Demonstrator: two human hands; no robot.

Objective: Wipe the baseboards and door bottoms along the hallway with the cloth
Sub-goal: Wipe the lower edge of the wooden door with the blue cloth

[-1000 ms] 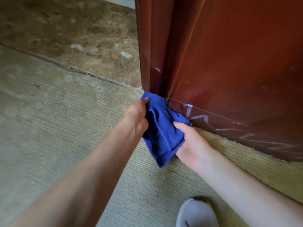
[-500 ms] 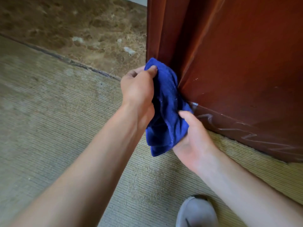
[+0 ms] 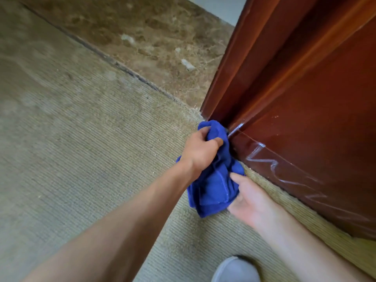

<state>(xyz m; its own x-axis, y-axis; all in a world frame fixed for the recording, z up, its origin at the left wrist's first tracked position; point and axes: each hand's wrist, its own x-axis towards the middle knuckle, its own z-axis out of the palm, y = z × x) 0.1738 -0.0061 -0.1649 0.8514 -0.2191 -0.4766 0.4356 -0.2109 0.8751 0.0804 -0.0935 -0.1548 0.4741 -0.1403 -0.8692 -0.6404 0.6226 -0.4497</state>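
Ribbed beige carpet [image 3: 85, 163] covers the hallway floor, running up to a brown marble threshold [image 3: 162, 43] at the far side and to dark red wood on the right.

Left hand [image 3: 200, 153] has its fingers curled tight round the upper part of the blue cloth [image 3: 213, 188], its grip full of bunched fabric, with the thumb lying across the folds. That hand presses the top of the cloth against the foot of the door frame [image 3: 240, 78], right where the frame meets the carpet. Right hand [image 3: 250, 200] holds the lower part of the cloth from the right side, thumb on top of the fabric and the fingers hidden under or behind it, so its grip is closed on the cloth too. The cloth hangs crumpled between the two hands, its lower end touching or just above the carpet; which of the two cannot be told.

Just beside the cloth, along the carpet's right edge, runs the baseboard [image 3: 305, 180], glossy and dark red, with pale streaks zigzagging across it. Above it rises the wood panel [image 3: 325, 108] of the same colour, bearing a few small pale specks. At the near edge of the carpet, the toe of a grey shoe [image 3: 236, 269] shows between the forearms.
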